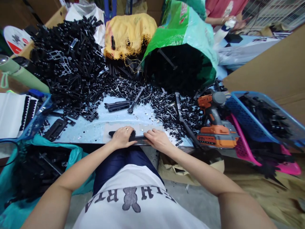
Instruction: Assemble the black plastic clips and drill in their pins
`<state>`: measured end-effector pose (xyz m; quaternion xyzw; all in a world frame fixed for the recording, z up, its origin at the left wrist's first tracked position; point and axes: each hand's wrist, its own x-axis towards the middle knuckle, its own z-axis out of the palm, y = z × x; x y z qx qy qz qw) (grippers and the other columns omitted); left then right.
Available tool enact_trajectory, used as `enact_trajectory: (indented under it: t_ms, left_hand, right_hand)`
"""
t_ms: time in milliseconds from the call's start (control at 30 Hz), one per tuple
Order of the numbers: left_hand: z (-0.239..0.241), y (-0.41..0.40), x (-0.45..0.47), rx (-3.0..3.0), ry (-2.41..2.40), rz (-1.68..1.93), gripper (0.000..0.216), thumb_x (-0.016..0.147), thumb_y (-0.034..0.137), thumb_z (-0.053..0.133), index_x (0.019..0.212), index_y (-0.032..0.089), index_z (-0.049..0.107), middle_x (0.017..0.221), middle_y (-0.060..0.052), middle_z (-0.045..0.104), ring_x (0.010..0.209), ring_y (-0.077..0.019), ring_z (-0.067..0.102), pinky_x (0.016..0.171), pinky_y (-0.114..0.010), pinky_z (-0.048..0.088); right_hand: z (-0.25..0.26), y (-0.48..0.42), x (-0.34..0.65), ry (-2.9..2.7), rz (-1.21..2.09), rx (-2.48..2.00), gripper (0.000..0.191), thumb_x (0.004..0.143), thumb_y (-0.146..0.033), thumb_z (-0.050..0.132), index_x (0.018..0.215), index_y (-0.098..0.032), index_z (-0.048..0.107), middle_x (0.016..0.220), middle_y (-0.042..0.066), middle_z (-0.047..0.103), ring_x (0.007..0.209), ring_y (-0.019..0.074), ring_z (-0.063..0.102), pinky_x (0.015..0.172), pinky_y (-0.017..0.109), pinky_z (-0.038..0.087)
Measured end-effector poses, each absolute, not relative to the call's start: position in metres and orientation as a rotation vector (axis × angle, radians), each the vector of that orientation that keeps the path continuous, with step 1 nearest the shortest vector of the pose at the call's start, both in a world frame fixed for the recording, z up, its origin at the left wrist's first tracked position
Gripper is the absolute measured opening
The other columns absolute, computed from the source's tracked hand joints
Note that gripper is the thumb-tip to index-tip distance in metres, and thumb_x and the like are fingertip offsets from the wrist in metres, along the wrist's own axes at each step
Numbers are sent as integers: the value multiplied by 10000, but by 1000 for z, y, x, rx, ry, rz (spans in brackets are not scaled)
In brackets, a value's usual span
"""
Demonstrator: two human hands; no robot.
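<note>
A long black plastic part (140, 138) lies level at the table's front edge, across the middle. My left hand (122, 137), with a ring on one finger, is closed over its left portion and hides much of it. The fingers of my right hand (157, 139) grip its right end, thumb side toward me. Just beyond my hands lie a few black bar-shaped parts (117, 106) and a single black part with a long stem (136, 100). Small black pieces with metal pins (164, 111) are strewn to the right of them.
A heap of black clips (69, 66) fills the back left, beside a yellow mesh sack (130, 30) and an open green bag (171, 28). An orange cordless drill (216, 135) rests right, near a blue basket (274, 130). A teal bag (81, 156) hangs left; another person (225, 12) is behind.
</note>
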<state>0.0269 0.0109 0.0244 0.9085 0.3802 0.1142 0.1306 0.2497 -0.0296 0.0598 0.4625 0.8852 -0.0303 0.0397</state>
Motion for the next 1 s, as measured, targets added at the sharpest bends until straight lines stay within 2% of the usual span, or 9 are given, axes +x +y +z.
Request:
enact_trajectory:
  t_ms: [100,267,400,500,600,700,800,867,1000]
  left_hand:
    - [19,11,25,2665,1064,407,387,786,508,540,986,179,502,900,-75,589,848,-221,582,700,-325,447]
    - [18,5,23,2626,1064,510,470,766,603,512,945,168,529,826,-65,593,791,-213,587,673,-321,463]
    - [26,18,29,2585,1060,391,562,739,618,541,1098,186,506,999,-92,595,949,-244,564,769,-353,468]
    - [39,68,35,2499,1258,502,443,864,447,449,1227,193,444,1184,-101,544,1100,-235,497,912,-369,415]
    - [49,143,37,2290,1803,612,346,898,229,355,1215,154,473,1150,-131,548,1074,-234,512,901,-354,411]
    - [51,199,39,2265,1898,422,291,839,154,444,1102,136,569,1051,-145,585,1009,-249,549,854,-350,430]
    - [49,216,41,2286,1829,392,182,805,130,505,937,110,628,943,-140,616,943,-243,575,829,-337,438]
    - [50,208,38,2314,1796,469,166,815,162,523,934,105,624,959,-136,613,944,-236,573,838,-335,434]
    - [60,155,15,2381,1579,877,181,864,263,500,887,143,632,888,-83,619,859,-193,585,793,-313,454]
  right_hand:
    - [70,-28,247,2718,-25,1409,280,928,-372,392,990,-176,583,882,77,598,818,190,489,620,291,287]
    - [77,-16,252,2793,-67,1298,260,918,-380,418,927,-179,583,867,75,592,804,178,482,587,276,262]
    - [61,-6,264,2847,-139,1308,276,909,-398,433,947,-176,593,869,64,605,801,171,506,596,267,283]
    - [43,-4,275,2876,-188,1366,306,905,-422,432,964,-173,600,874,60,618,811,173,530,640,273,325]
    - [30,-4,280,2897,-225,1429,328,889,-456,450,973,-180,606,893,62,630,830,184,547,706,294,362]
    - [28,7,279,2939,-252,1542,332,892,-451,443,1028,-189,595,948,75,633,892,200,548,775,319,393]
    - [34,42,271,2893,-142,1816,296,928,-333,380,1098,-180,568,1010,103,615,953,214,527,822,334,412]
    - [38,75,262,2740,-52,2019,288,923,-268,372,1129,-166,547,1035,116,600,978,224,511,829,336,417]
    - [37,129,244,2383,-55,2194,255,900,-198,380,1081,-132,547,1018,145,593,964,232,515,775,316,422]
